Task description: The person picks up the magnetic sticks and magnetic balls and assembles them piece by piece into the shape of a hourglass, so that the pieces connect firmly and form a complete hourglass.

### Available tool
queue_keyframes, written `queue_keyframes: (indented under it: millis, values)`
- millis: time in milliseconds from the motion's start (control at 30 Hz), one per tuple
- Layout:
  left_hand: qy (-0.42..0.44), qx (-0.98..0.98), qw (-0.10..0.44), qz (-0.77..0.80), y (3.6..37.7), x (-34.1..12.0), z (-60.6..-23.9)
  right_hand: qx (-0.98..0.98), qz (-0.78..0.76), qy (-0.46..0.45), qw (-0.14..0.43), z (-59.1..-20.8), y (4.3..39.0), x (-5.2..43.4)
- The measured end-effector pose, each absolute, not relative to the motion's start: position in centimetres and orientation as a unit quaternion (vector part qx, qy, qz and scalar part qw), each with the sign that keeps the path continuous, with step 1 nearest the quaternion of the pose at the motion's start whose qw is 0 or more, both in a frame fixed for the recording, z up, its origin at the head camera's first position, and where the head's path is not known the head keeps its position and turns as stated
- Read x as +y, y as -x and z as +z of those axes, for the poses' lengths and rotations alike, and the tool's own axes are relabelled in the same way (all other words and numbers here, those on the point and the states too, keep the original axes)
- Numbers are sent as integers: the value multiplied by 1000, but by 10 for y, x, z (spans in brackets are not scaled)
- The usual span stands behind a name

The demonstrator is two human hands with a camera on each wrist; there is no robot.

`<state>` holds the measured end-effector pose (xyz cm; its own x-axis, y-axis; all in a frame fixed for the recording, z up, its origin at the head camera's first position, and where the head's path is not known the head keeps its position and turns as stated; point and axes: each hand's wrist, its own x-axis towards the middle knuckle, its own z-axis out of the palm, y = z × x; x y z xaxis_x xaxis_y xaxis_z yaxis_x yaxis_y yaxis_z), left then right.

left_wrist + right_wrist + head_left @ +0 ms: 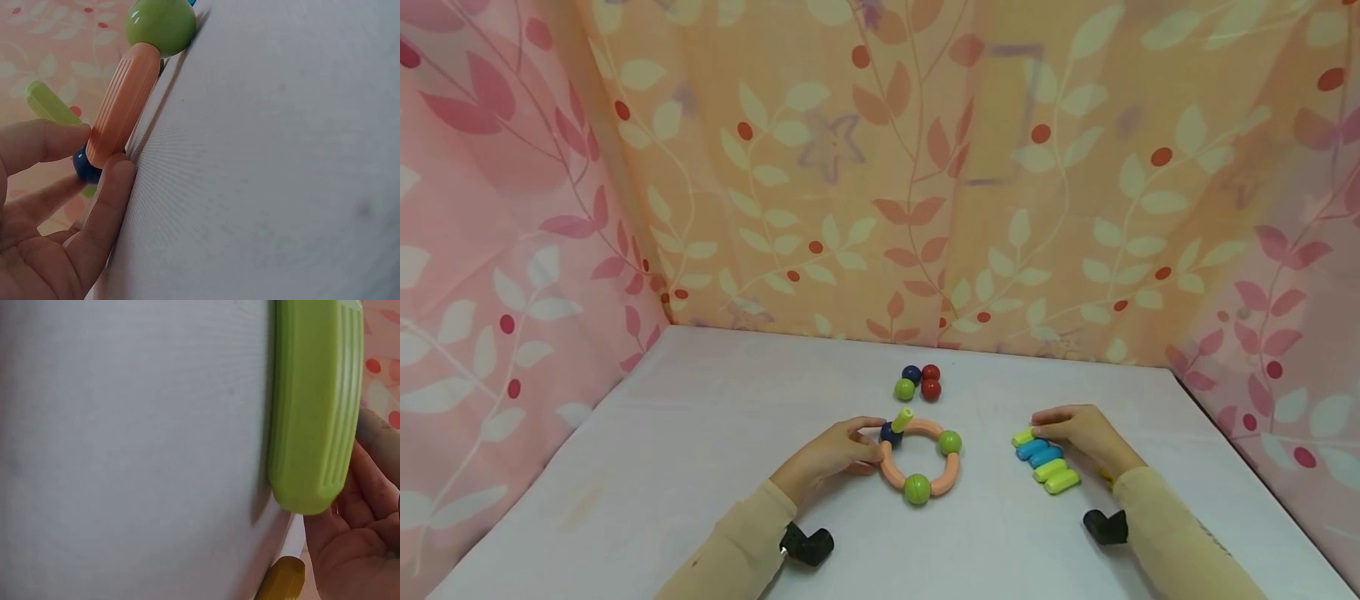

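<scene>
A toy ring (917, 467) of orange curved segments (122, 106) joined by green balls (160, 25) lies at the table's middle. A pale green segment (902, 417) stands up from the ring's dark blue ball (84, 165). My left hand (874, 437) pinches the ring at that blue ball, thumb and fingers on either side. To the right lies a row of green and blue segments (1047, 465). My right hand (1036, 427) lies over the row's far end, fingers curled round a green segment (315, 406).
Several loose balls (919, 382), blue, red and green, sit behind the ring. A yellow piece (281, 578) lies under my right wrist. The white table (662, 433) is walled by leaf-patterned cloth (880, 183) on three sides.
</scene>
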<state>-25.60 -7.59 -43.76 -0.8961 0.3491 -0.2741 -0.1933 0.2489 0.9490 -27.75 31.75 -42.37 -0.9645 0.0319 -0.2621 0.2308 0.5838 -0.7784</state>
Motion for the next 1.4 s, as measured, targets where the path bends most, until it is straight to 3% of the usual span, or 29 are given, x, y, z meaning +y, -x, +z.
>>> queue_keyframes:
  millis: [1400]
  values:
    - [-50, 761, 219, 609, 256, -74, -438, 931, -336, -37, 136, -414, 292, 292]
